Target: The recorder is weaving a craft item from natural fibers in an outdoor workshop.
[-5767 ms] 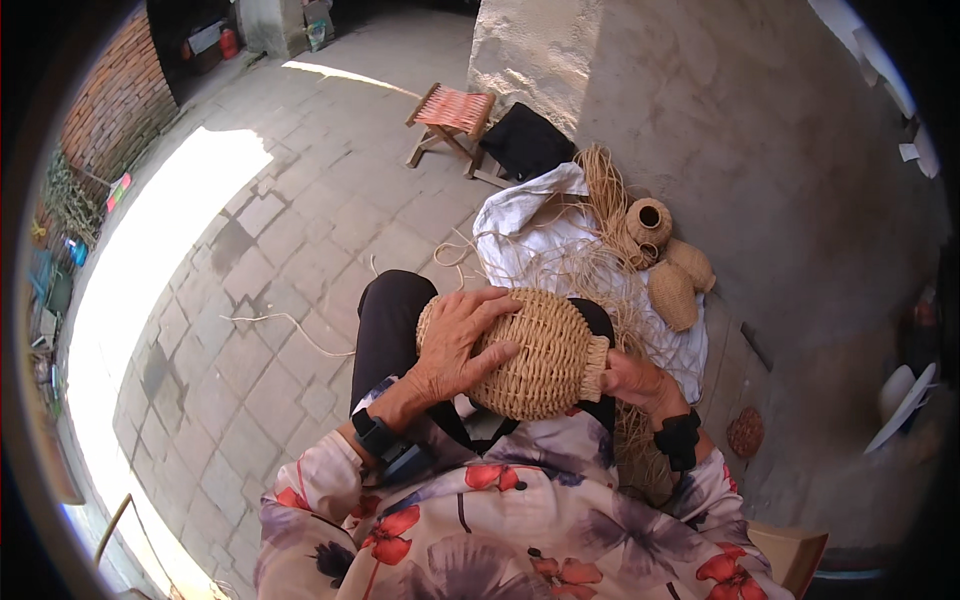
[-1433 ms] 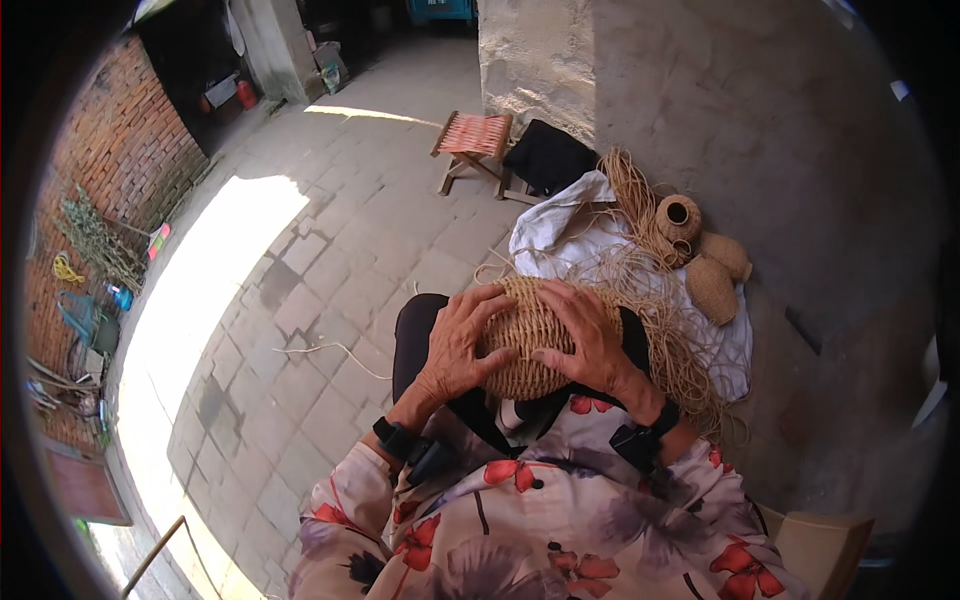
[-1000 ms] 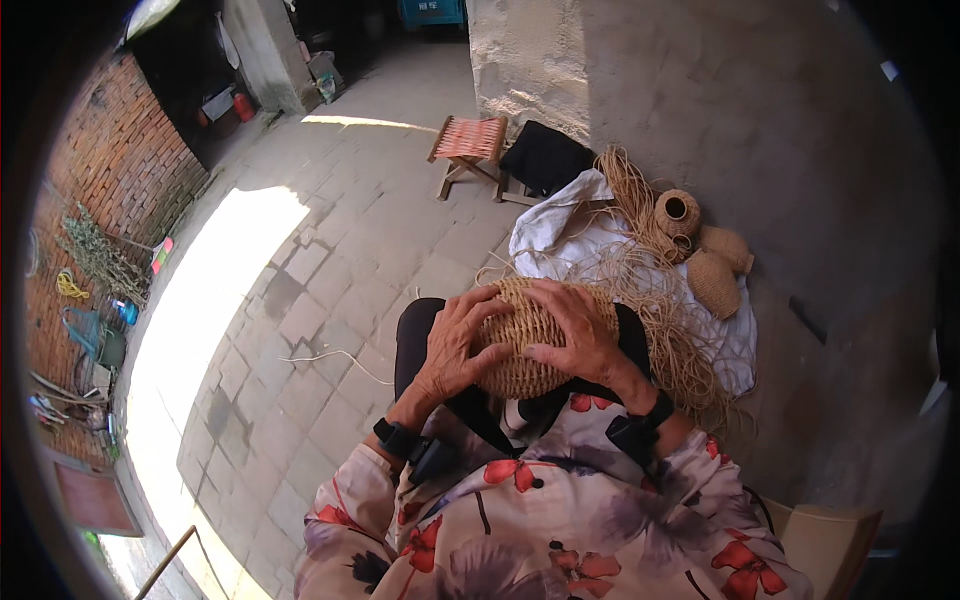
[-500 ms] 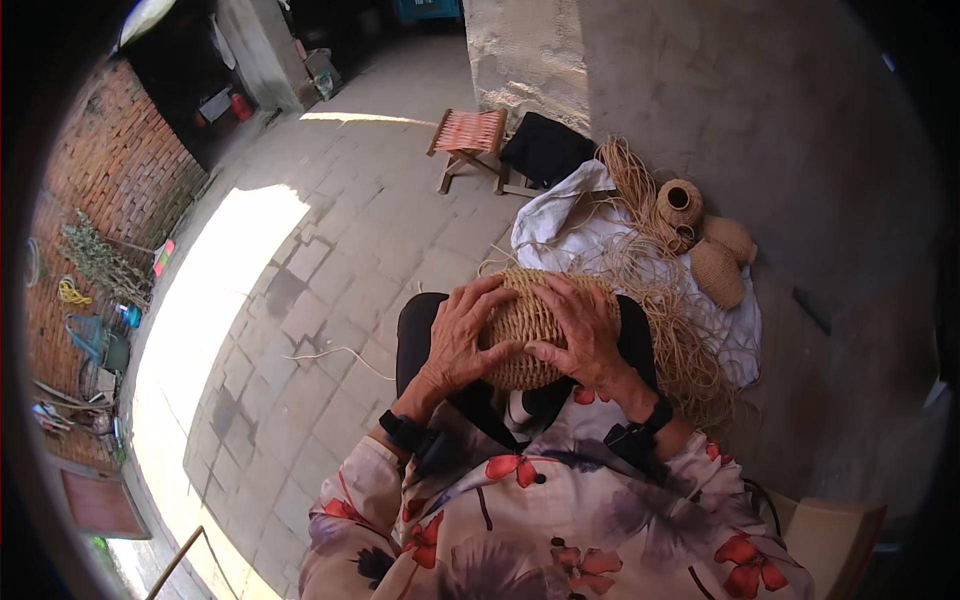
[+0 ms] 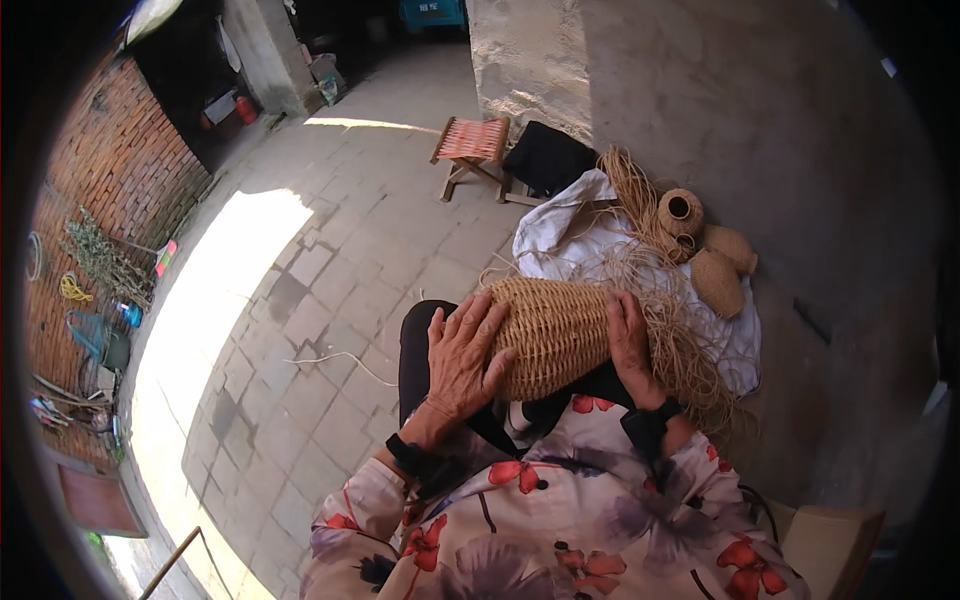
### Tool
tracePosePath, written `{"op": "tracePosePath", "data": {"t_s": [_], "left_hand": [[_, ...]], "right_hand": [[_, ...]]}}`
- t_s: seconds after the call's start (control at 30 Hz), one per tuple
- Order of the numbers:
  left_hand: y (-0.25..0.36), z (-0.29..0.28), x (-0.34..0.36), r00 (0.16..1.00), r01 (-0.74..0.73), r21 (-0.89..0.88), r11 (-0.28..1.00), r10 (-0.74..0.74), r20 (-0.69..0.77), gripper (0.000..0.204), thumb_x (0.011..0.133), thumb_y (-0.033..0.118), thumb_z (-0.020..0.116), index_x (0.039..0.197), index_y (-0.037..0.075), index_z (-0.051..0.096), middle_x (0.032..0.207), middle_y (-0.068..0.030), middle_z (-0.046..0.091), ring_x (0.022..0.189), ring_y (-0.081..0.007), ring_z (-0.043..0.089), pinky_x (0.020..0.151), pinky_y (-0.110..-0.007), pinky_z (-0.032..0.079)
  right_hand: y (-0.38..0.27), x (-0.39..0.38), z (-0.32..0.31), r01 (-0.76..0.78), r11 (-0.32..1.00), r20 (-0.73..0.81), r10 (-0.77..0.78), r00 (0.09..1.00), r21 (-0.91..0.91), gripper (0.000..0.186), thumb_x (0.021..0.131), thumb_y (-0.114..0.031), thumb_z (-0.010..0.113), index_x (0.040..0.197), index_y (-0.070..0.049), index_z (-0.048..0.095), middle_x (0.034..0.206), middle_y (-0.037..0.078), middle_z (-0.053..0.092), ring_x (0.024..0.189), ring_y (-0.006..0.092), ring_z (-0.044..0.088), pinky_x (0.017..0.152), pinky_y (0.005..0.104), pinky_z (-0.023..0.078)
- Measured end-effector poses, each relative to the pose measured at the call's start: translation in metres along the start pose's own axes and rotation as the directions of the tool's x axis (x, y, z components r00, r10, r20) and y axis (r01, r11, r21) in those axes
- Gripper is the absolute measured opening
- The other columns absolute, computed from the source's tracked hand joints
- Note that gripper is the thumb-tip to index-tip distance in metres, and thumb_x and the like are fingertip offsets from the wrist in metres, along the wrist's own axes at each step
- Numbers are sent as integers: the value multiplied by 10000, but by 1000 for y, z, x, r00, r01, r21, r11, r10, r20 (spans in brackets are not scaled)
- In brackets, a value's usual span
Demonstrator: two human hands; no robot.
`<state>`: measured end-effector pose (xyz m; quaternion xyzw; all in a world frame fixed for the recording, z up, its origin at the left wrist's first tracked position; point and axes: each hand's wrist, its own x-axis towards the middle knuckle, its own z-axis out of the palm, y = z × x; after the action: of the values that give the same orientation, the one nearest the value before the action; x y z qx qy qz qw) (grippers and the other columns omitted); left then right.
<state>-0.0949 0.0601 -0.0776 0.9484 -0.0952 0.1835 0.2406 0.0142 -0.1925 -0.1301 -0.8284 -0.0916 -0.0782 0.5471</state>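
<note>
Rough matt straw-like woven basket (image 5: 552, 338), smooth cloth shirt (image 5: 570, 515), wooden-framed stool (image 5: 474, 138), coarse plaster wall (image 5: 530, 65)

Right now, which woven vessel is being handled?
The woven vessel between the left hand and right hand, over the dark trousers; the other woven vessels lie farther right, by the white cloth.

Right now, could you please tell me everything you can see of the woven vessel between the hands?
The woven vessel is tan and rounded, narrowing rightward, its close, ridged rows looking like twisted plant fibre. It seems to lie on its side over the dark trousers. The left hand lies spread over its left end; the right hand is against its right end. No opening shows in this view.
</note>
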Motion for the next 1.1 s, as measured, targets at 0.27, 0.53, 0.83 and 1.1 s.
{"op": "tracePosePath", "data": {"t_s": [0.27,0.53,0.83,1.1], "left_hand": [[-2,12,12,999,-24,107,994,27,-25,549,934,423,476,1398,130,498,1470,-127,435,1364,-307,376,1104,-478,251],[-3,5,15,999,-15,91,996,18,-31,542,937,427,468,1393,136,506,1460,-125,442,1326,-305,401,1082,-451,274],[5,12,13,994,-101,171,980,107,-27,574,965,441,433,1431,105,446,1478,-108,430,1400,-299,338,1128,-497,219],[-1,17,61,999,46,20,999,-46,-10,465,943,339,481,1338,102,540,1385,-98,542,1320,-289,448,1082,-435,335]], "right_hand": [[20,10,26,97,986,-131,-116,985,-137,287,983,-241,457,1004,25,563,987,220,576,939,395,554,842,440,446],[34,19,43,56,959,-224,-121,967,-276,252,944,-250,524,999,-12,584,992,221,598,943,403,572,831,455,469],[42,42,41,292,891,-79,-339,938,-348,244,936,-252,508,991,-33,599,951,169,635,889,418,590,790,473,488],[71,58,43,3,989,27,-7,1000,145,224,990,-189,511,868,-6,552,760,27,533,735,142,480,700,297,405]]}}
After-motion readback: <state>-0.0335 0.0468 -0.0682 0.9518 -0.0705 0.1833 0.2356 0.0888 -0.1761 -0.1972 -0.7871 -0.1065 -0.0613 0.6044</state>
